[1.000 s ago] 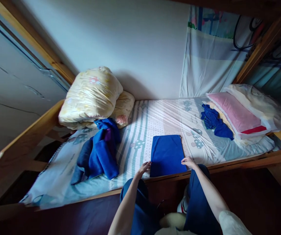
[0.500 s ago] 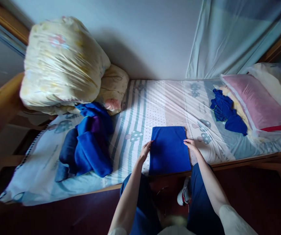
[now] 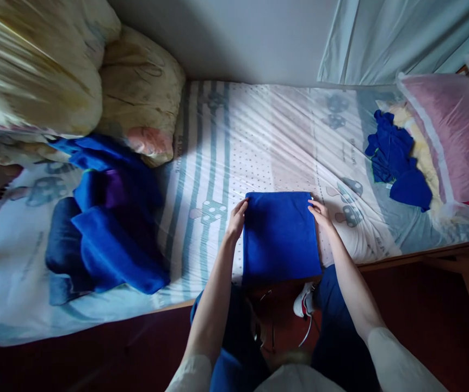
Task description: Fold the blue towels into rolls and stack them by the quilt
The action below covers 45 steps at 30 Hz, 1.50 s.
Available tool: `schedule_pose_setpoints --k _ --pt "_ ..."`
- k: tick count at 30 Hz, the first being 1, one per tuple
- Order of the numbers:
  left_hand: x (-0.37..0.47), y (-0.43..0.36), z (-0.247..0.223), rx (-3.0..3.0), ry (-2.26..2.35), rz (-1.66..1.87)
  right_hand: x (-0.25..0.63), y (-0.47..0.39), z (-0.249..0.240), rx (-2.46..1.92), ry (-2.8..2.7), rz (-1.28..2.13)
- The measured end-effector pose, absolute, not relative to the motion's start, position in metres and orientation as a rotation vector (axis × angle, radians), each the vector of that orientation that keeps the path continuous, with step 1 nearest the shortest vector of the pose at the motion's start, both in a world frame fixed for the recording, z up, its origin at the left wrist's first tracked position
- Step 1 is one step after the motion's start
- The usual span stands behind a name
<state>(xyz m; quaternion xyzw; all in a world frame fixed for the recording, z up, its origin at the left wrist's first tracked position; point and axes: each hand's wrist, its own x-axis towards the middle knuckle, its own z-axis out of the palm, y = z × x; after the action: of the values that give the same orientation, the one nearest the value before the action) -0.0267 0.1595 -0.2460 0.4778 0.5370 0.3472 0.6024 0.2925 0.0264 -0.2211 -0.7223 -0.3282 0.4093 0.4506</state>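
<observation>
A blue cloth (image 3: 281, 239), square and flat like a folded towel, lies at the front edge of the bed between my two hands. My left hand (image 3: 238, 218) is at its far left corner, fingers closed together on the edge. At the far right corner, my right hand (image 3: 320, 211) has thumb and fingers pinched at the cloth's side. A small white tag shows beside the right fingertips. The cloth's near edge reaches the bed's rim, just above my knees.
Left on the bed (image 3: 254, 141) lies a heap of blue clothing (image 3: 116, 234) beside a rolled dark blue garment (image 3: 65, 237). Behind it are a yellowish quilt bundle (image 3: 34, 71) and a pillow (image 3: 140, 81). Crumpled blue cloth (image 3: 397, 152) lies by a pink pillow (image 3: 450, 136) at right.
Both my hands have moved along the cloth's sides to its far corners. The view has tilted down and come closer to the bed. The cloth stays flat.
</observation>
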Motion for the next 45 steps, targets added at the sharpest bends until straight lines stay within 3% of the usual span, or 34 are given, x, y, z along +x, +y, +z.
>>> schedule_pose_setpoints --k 5,11,15,20,26,34,38,45 --pt "-0.021 0.169 -0.250 1.141 1.300 0.799 0.293 0.037 -0.223 -1.914 -0.945 0.875" --pt "0.007 0.127 -0.236 1.842 1.467 0.740 0.241 0.033 -0.215 -2.228 -1.461 0.295" --pt "0.010 0.110 -0.237 2.176 1.333 0.535 0.221 0.028 -0.220 -2.228 -1.807 0.325" --pt "-0.005 0.095 -0.240 2.163 1.515 0.498 0.220 0.022 -0.225 -2.378 -1.670 0.247" --pt "0.000 0.007 -0.236 2.276 1.326 0.401 0.156 -0.037 -0.224 -2.239 -1.790 0.354" --pt "-0.030 -0.038 -0.237 2.248 1.458 0.410 0.147 -0.080 -0.224 -2.376 -1.630 0.344" --pt "-0.036 -0.062 -0.232 2.266 1.403 0.344 0.133 -0.096 -0.225 -2.258 -1.810 0.428" --pt "-0.058 -0.077 -0.219 1.936 1.567 0.407 0.173 -0.143 -0.217 -2.418 -1.572 0.442"
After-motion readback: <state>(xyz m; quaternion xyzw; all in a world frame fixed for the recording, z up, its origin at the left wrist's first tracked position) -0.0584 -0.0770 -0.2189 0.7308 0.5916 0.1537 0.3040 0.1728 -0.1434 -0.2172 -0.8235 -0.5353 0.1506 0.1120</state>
